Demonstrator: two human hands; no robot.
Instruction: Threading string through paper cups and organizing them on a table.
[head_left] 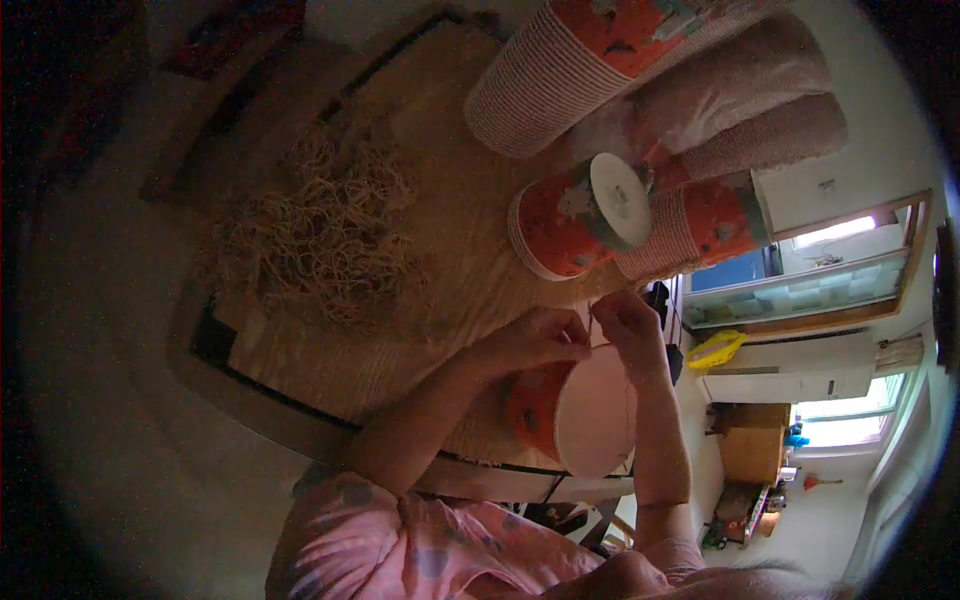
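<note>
Close together at the middle of the view, my left hand [540, 337] and my right hand [630, 322] both pinch a thin strand of twine [592, 330]. Fingertips of both hands are nearly touching. Just below them is an orange-red cylinder with a pale round end [594, 412], partly covered by my left forearm. A tangled heap of tan twine [320, 230] lies on the wooden table to the left of my hands. Above my hands, another orange-red cylinder [565, 225] shows its white end, with cord wound around its lower rim.
A large cord-wrapped cylinder [545, 80] stands at the far side, beside plush-covered rolls [740, 85]. One more cord-wrapped cylinder [705, 225] is to the right. The wooden table [440, 90] has a dark edge. A yellow bag [716, 349] and windows are in the room beyond.
</note>
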